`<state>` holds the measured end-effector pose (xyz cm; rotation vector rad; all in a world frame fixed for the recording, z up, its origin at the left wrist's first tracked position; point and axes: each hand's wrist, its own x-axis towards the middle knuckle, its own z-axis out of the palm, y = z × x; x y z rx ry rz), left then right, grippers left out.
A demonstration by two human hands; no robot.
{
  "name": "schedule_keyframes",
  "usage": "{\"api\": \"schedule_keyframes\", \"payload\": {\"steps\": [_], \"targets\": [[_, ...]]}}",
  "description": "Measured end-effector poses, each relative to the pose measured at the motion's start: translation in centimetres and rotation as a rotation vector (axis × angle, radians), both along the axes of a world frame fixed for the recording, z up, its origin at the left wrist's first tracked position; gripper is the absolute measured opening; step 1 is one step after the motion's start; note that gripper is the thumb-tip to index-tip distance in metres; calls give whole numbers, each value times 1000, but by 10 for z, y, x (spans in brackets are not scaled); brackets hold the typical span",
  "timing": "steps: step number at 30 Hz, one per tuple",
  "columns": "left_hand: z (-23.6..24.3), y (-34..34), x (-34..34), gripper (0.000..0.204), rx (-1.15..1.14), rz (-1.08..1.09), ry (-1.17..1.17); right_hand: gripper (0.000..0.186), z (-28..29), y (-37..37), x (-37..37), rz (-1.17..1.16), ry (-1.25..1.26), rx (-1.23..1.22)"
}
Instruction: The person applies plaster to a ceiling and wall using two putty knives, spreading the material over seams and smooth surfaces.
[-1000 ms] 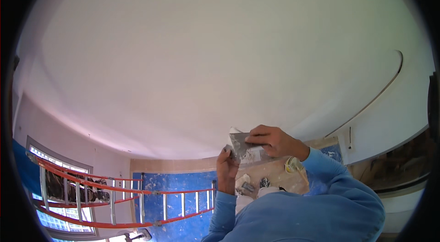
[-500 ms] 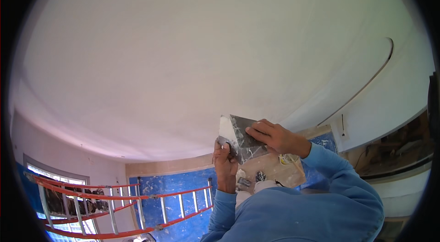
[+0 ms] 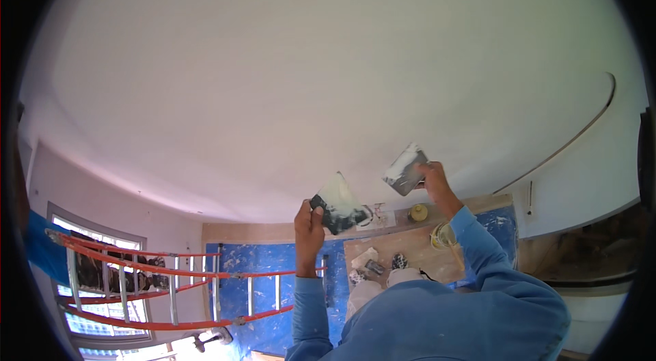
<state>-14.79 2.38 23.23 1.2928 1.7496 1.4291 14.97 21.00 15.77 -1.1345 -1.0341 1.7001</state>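
Observation:
My left hand [image 3: 309, 231] is closed on the edge of a flat putty blade [image 3: 335, 191], a dark plate with a thick coat of white compound across its upper part. To the right and a little higher, my right hand [image 3: 436, 182] grips a second flat putty blade [image 3: 404, 171], which has white compound along its far edge. The two blades are apart. Both are in front of the pale wall [image 3: 287, 87]; whether the right one touches it I cannot tell.
At left, an orange ladder [image 3: 157, 269] stands beside a window [image 3: 102, 340], with a person in blue [image 3: 48, 251] by it. Blue sheeting [image 3: 260, 299] and brown boards [image 3: 437, 258] cover the floor. A yellowish container [image 3: 417, 212] and a bucket [image 3: 443, 236] stand near the wall.
The two blades, crossed together before, are now separated. My right hand has moved up and right with its blade; my left hand has shifted left with the other.

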Motion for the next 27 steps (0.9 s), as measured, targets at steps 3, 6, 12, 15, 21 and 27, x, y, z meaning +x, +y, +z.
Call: {"api": "schedule_keyframes", "payload": {"steps": [3,6,12,15,21,27], "targets": [[6,3,-35,15,-14,-47,244,25,-5,-5,-7,-65,199,-129],[23,3,-56,25,31,-30,441,24,-19,-14,-17,-34,392,-250],[32,-14,-43,27,305,288,156,34,-7,-58,-82,175,728,-541],[17,-23,-12,29,405,373,-65,37,18,-71,-107,316,785,-510],[25,-35,21,49,384,50,569,40,38,-70,-111,427,753,-404],[30,-45,16,40,297,4,706,39,62,-69,-100,454,741,-282]]}}
